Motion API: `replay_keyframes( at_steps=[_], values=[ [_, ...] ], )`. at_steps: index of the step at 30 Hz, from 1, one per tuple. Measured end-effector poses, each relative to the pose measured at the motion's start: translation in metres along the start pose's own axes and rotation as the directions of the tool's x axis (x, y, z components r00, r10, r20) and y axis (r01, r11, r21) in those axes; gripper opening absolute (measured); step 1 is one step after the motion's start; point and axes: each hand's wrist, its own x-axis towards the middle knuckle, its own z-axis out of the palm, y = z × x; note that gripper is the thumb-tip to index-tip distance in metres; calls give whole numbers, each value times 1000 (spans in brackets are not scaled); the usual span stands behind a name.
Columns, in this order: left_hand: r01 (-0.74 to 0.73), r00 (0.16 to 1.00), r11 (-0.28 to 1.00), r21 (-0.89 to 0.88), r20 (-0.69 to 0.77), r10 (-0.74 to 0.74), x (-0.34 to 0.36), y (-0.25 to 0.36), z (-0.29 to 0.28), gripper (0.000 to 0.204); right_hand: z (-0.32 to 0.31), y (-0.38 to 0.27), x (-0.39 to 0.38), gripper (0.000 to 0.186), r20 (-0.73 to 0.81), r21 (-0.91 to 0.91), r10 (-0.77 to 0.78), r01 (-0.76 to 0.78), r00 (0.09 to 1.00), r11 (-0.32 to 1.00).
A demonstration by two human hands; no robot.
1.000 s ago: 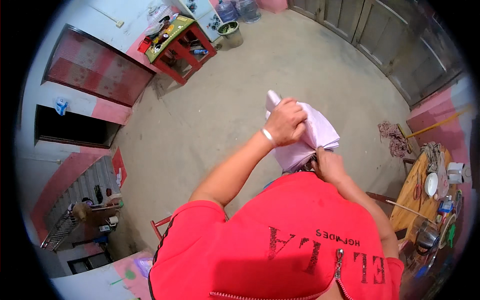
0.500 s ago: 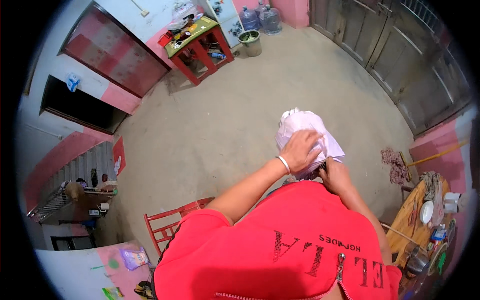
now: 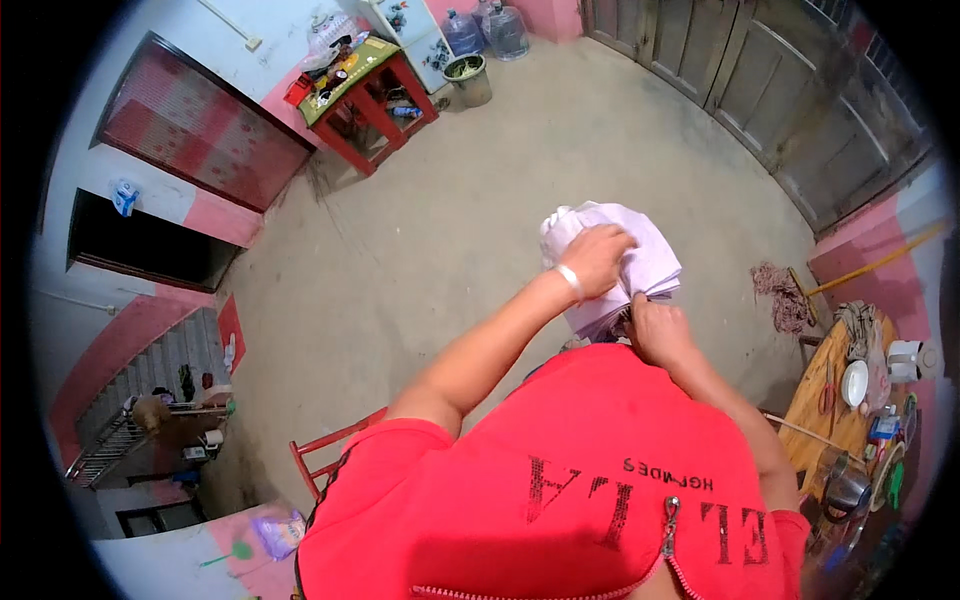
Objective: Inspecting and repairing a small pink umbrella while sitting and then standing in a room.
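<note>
A thick bundle of thin pale lilac sheets (image 3: 652, 262), fanned out and ruffled at the edges, is held in front of my red shirt. I cannot tell whether the sheets are paper or cloth. My right hand (image 3: 662, 333) is closed on the near corner, where the sheets gather, thumb on top. Bent over the upper face of the bundle, my left hand (image 3: 597, 262) has its fingers curled together against the sheets; its fingertips are partly hidden. A pale band circles my left wrist. Something dark shows under the bundle near my right fingers.
Close on my left stands a red chair (image 3: 318, 462). To the right are a wooden table (image 3: 803, 408) with a white bowl (image 3: 855, 382) and a metal pot (image 3: 846, 490), and a mop (image 3: 782, 295). A red-legged table (image 3: 365, 125) and bucket (image 3: 468, 80) stand farther off.
My left hand's fingers have drawn in from a looser spread over the sheets. The bundle fans wider around my right hand's grip. The view has shifted slightly.
</note>
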Motion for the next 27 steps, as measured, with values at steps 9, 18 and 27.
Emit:
replay_keyframes(
  at_steps=[9,18,27],
  values=[
    [-406,873,856,318,413,261,59,2,18,32,21,-4,0,18,-32,-50,-77,75,997,996],
    [-171,979,921,349,163,120,-13,14,-39,14,10,6,-13,28,-60,33,186,-184,981,982],
    [386,920,909,-155,128,-369,-25,23,-16,43,12,13,-7,24,-93,60,107,-101,990,993]
  ],
)
